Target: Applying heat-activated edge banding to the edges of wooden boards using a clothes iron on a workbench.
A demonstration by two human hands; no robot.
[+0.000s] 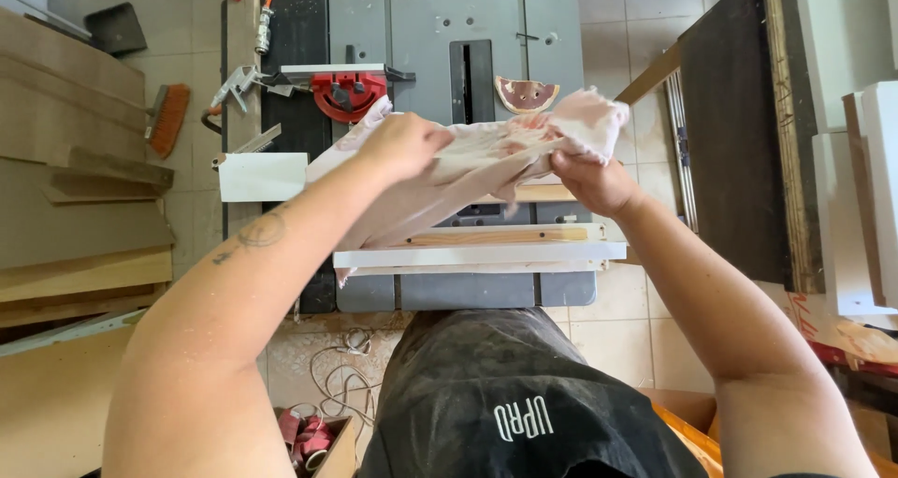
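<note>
A pale pink and white cloth (486, 155) is stretched between both my hands above a grey table saw (486, 38). My left hand (402, 146) is closed on its left part, with loose fabric hanging down below my forearm. At the cloth's right end my right hand (591, 181) pinches a fold, and a frayed corner sticks up past it. A white-edged wooden board (482, 252) lies across the saw's near edge, just under the cloth. The cloth hides whatever lies directly beneath it.
A red mitre gauge (348, 93) and a piece of worn sandpaper (526, 94) lie on the saw top. Wooden boards (75, 207) are stacked at left, dark panels (739, 132) at right. A brush (168, 118) lies on the tiled floor; cables (337, 375) trail near my feet.
</note>
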